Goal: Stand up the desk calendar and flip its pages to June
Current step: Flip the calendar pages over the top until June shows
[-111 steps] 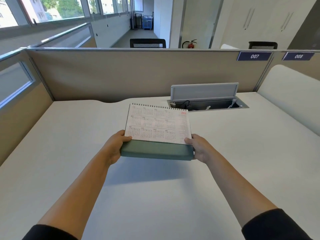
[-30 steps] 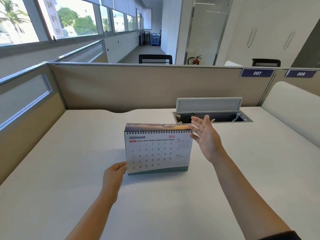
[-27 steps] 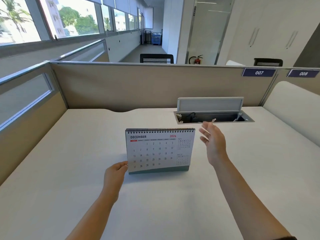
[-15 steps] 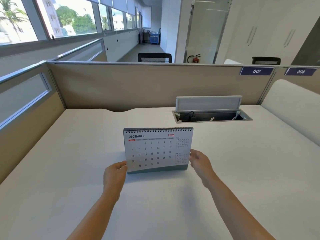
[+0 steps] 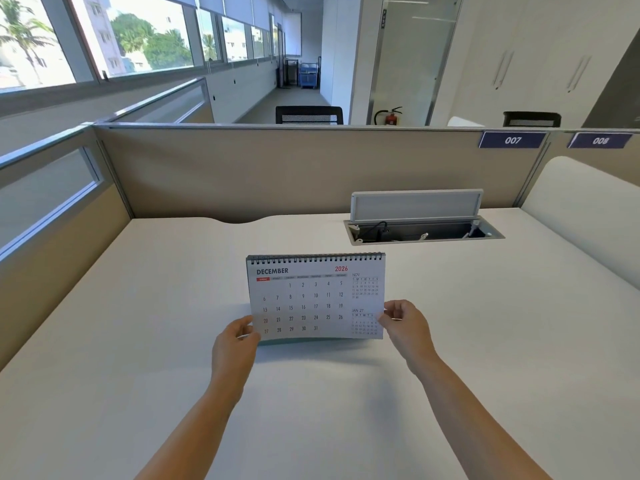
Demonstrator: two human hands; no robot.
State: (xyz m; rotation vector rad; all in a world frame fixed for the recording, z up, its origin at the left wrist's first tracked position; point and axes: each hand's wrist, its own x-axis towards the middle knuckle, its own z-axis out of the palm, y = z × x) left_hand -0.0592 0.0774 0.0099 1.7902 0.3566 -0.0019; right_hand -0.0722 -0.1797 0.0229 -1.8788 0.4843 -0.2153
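Observation:
The spiral-bound desk calendar (image 5: 313, 296) stands upright on the white desk (image 5: 485, 341), its front page reading DECEMBER 2026. The bottom edge of that page is lifted slightly off the green base. My left hand (image 5: 235, 344) pinches the page's lower left corner. My right hand (image 5: 403, 320) pinches its right edge near the lower corner. Both forearms reach in from the bottom of the view.
An open cable box (image 5: 422, 230) with a raised grey lid (image 5: 415, 204) sits in the desk behind and right of the calendar. Beige partition walls (image 5: 277, 171) close the desk at the back and left. A white padded panel (image 5: 585, 216) borders the right.
The calendar went from held flat in both hands to standing on the desk. My right hand came down from above the spiral to the page's right edge, and the page now lifts.

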